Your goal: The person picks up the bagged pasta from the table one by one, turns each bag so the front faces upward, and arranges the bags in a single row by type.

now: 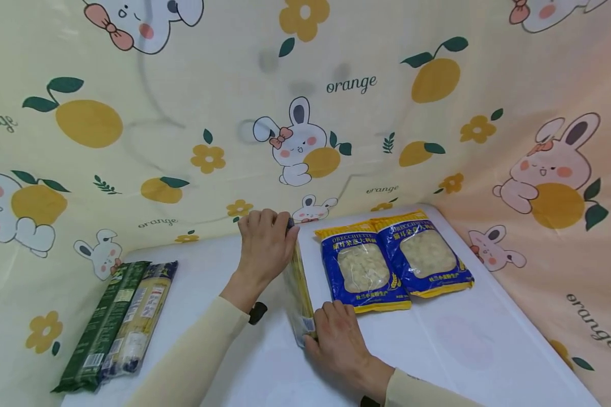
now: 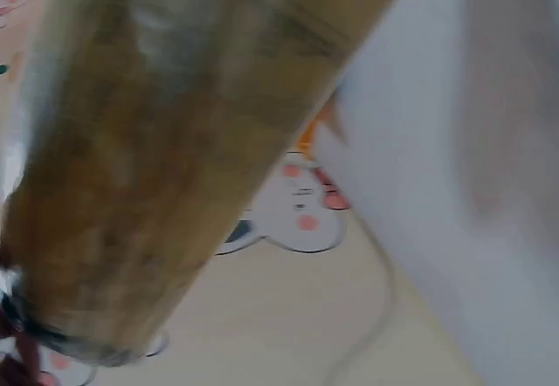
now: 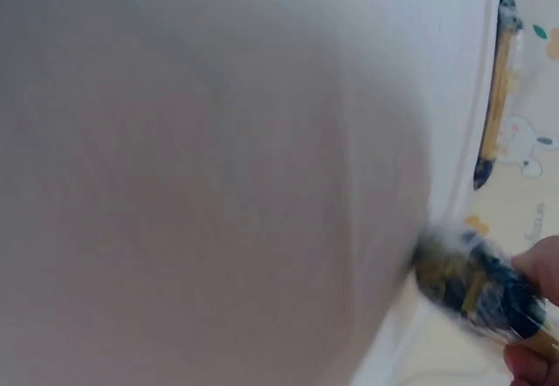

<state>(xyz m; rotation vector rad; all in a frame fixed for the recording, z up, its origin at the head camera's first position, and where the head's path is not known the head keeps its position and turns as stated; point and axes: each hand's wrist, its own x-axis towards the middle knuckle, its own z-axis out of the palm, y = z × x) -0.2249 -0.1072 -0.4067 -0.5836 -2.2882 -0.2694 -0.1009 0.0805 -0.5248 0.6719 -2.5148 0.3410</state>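
Note:
A clear-wrapped spaghetti pack (image 1: 301,288) stands on its narrow side over the middle of the white table. My left hand (image 1: 265,246) grips its far end from above, fingers bent over the top. At the near end, my right hand (image 1: 341,336) holds the pack's corner between thumb and fingers. In the left wrist view the pack (image 2: 175,141) fills the upper left, blurred. The right wrist view shows a dark blue wrapper end (image 3: 480,286) beside fingertips at the right edge.
To the right, two blue-and-yellow orecchiette bags (image 1: 365,265) lie side by side, partly overlapping. At the left edge of the table (image 1: 203,316) are a long green pack (image 1: 99,333) and another clear spaghetti pack (image 1: 141,316). A printed cloth (image 1: 224,85) hangs behind.

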